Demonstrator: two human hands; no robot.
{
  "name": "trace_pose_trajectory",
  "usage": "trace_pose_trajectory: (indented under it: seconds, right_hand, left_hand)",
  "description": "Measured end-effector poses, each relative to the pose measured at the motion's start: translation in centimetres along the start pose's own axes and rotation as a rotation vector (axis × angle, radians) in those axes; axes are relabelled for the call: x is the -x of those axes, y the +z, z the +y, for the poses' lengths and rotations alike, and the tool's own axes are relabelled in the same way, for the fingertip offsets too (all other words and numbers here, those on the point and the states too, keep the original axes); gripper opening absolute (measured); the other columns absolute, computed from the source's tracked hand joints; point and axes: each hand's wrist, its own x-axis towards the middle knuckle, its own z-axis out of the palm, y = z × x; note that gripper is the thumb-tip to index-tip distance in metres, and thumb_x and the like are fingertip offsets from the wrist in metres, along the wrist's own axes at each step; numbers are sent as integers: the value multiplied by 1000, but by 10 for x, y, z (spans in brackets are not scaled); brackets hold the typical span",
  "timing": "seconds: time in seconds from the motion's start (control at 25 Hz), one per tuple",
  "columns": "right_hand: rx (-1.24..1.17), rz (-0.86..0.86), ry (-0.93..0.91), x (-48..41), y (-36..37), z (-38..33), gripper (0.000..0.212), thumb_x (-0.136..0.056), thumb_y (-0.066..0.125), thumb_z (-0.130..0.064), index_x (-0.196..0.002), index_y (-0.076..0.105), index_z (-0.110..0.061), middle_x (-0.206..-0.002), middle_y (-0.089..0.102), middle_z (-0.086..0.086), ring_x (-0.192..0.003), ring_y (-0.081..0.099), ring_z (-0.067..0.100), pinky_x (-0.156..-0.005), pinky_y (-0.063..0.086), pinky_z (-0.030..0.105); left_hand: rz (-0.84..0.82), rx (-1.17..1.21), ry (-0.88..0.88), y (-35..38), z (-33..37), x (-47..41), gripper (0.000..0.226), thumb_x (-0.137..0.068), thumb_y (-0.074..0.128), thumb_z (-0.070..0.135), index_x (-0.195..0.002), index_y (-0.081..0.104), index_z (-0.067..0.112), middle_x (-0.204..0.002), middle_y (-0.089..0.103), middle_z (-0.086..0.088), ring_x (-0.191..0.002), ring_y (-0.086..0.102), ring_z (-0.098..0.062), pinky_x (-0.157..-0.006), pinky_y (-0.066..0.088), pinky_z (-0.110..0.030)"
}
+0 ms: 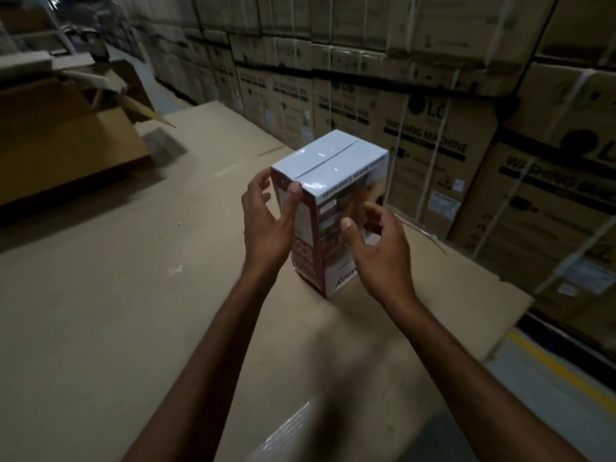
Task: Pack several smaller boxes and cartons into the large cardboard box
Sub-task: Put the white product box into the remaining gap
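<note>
Item: small carton (333, 161), white top with taped seam, printed maroon and white sides. It stands upright on a flat cardboard sheet (133, 278), toward the sheet's right edge.

Left hand (266, 221): grips the carton's left face, thumb (295, 191) on the near top corner, fingers curled round the far edge.

Right hand (376, 248): spread wide, fingers loosely curled, just beside the carton's right face; contact cannot be told.

Large cardboard box (66, 141): far left, flaps raised, well apart from the carton, with the sheet between them; image blurred there.

Surroundings: strapped washing-machine cartons (433, 138) stacked as a wall along the far and right sides, close behind the carton. Yellow floor line (553, 375) near right, past the sheet's edge.
</note>
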Motion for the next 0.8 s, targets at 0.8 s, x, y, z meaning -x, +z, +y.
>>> trace_pose_trajectory:
  seconds: [0.8]
  right_hand:
    - [-288,-224,273,-20,22,-31,82,-80,61,-72,-149,41,-34,-138,59,-8,-112,59,2,-100,53,45]
  left_hand:
    - [-181,150,-265,-28,0,-34,40,-94,66,50,-117,50,21,-115,67,-2,-100,69,-16,-65,51,-24]
